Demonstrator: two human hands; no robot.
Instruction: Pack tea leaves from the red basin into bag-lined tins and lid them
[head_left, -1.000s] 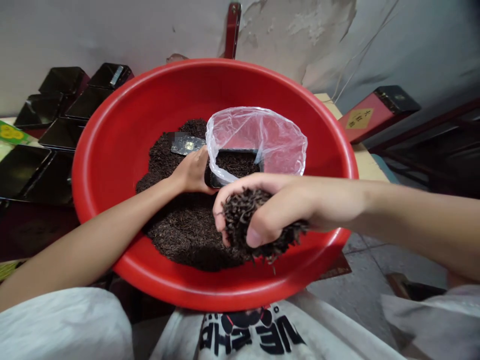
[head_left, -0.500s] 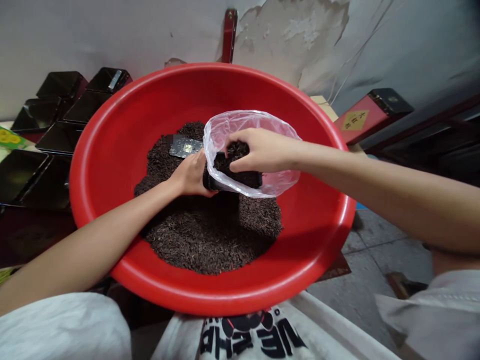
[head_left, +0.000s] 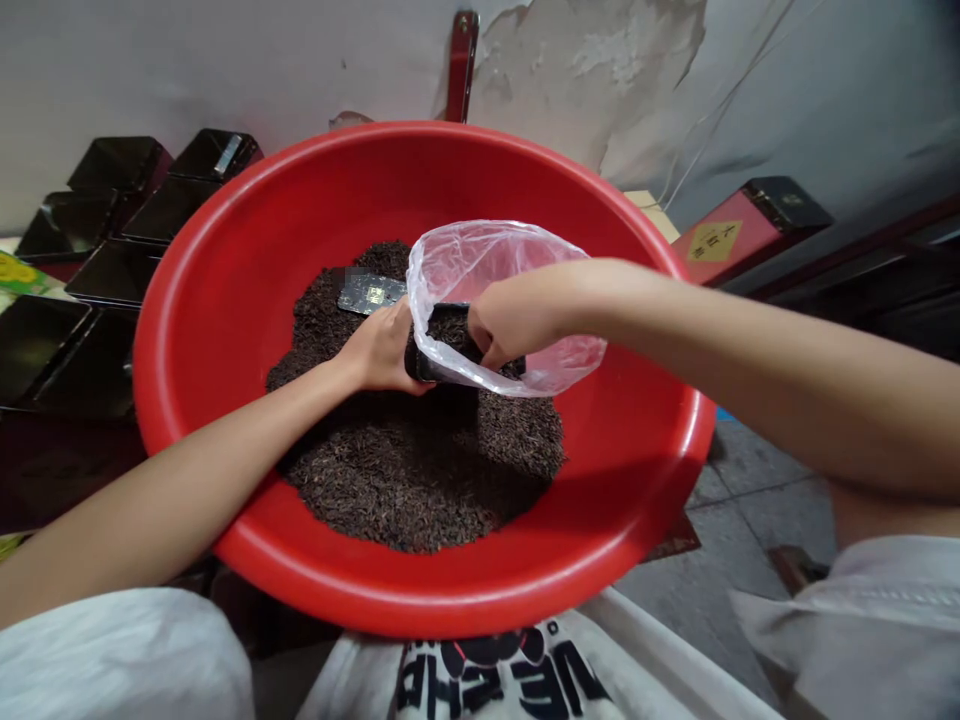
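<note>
A large red basin (head_left: 630, 500) holds a wide heap of dark dried tea leaves (head_left: 420, 500). Over the heap, my left hand (head_left: 386, 345) is wrapped round the side of a black-rimmed tea tin (head_left: 421, 362). A clear plastic bag (head_left: 517, 240) lines the tin, its mouth spread wide above the rim. Tea leaves also show inside the tin. My right hand (head_left: 517, 315) reaches into the bag with curled fingers down at the tin's opening; its fingertips are partly hidden, and I cannot see what lies in them. A dark tin lid (head_left: 371, 294) rests on the leaves beside my left hand.
Several open dark tins (head_left: 75, 225) stand left of the basin. A pink and black tin (head_left: 739, 235) with a yellow label lies beyond the right rim. A narrow red object (head_left: 461, 65) leans on the peeling wall behind. Grey floor tiles (head_left: 765, 455) show at right.
My right hand, which held a clump of tea leaves above the tin, has turned and moved slightly right and down into its opening. My left hand keeps its hold on the tin.
</note>
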